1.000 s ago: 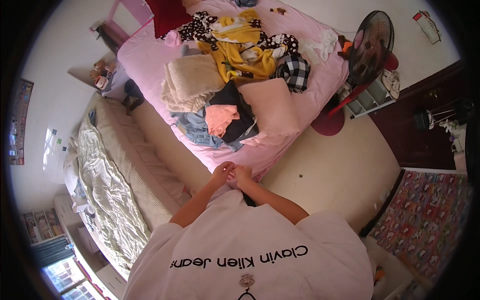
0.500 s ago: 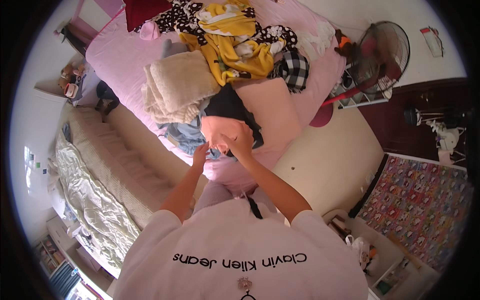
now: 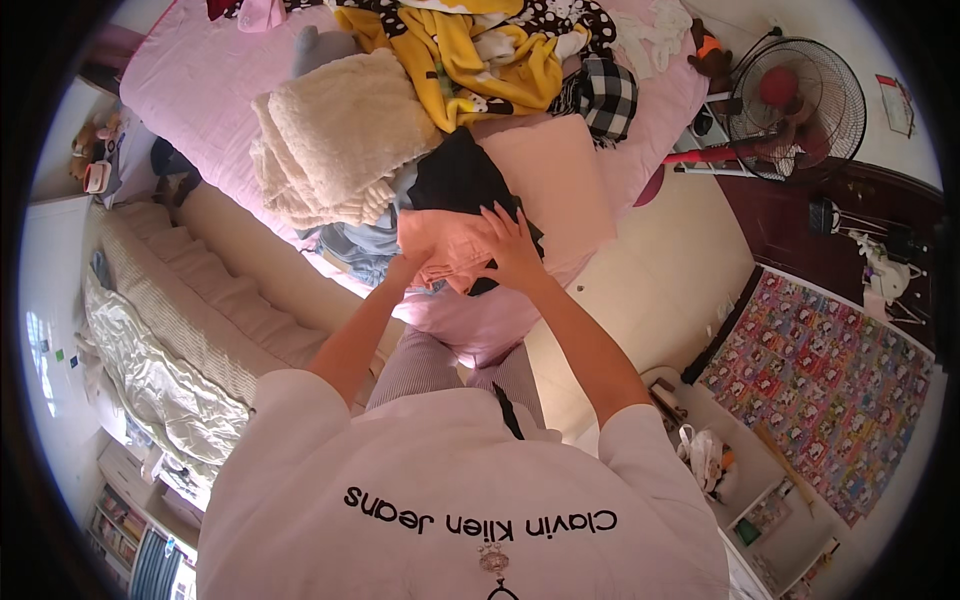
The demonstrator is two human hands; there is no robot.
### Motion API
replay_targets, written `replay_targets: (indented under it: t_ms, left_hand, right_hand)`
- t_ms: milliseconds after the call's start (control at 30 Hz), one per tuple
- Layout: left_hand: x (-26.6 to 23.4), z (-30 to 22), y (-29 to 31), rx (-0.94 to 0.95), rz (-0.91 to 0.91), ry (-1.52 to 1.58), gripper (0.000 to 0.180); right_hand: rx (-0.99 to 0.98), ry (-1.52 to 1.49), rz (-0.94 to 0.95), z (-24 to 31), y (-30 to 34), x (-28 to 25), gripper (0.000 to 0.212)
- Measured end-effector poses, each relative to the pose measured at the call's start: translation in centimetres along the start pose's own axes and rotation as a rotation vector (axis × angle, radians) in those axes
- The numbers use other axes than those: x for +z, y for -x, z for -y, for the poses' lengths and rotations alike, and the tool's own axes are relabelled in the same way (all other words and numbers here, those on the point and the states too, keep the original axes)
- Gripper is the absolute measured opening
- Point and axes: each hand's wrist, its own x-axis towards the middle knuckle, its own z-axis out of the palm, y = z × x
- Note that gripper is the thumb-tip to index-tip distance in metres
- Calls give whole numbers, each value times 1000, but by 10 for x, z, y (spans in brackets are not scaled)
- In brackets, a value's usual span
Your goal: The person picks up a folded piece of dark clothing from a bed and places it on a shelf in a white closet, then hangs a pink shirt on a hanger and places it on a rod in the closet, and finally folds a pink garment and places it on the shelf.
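Note:
A coral-orange garment [image 3: 445, 245] lies folded in front of me near the bed's front edge. My left hand [image 3: 407, 268] is closed at the garment's left side, its fingers partly tucked out of sight by the cloth. On the right side rests my right hand [image 3: 512, 250], with fingers stretched out and spread over the cloth and thumb apart. A black garment [image 3: 455, 175] lies just beyond and partly under the orange one. Blue-grey denim clothing [image 3: 355, 245] pokes out to the left. To the right is a flat peach-coloured folded cloth or pillow [image 3: 555, 180].
A cream fleece blanket [image 3: 345, 130] is piled to the left on the pink bed [image 3: 190, 90]. Beyond lie a yellow patterned blanket [image 3: 480, 75] and a black-and-white checked cloth [image 3: 607, 98]. A standing fan [image 3: 800, 110] is at the right; a beige sofa [image 3: 190, 290] stands left.
The orange garment now lies flatter and wider, where it was bunched before. My right hand has shifted right and spread its fingers. The view has moved, bringing the bed higher in the picture.

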Motion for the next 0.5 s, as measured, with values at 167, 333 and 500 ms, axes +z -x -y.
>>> replay_targets:
  t_ms: [167,333,500]
  left_hand:
    - [-35,-17,-11,-17,259,451,38]
    - [-5,-102,32,112,204,689,41]
    - [-15,-56,-45,378,74,28,39]
  right_hand:
    - [46,-63,-221,-14,-6,7,25]
    - [520,-228,-91,-13,-29,-10,25]
    - [759,-304,-149,-25,-29,-6,33]
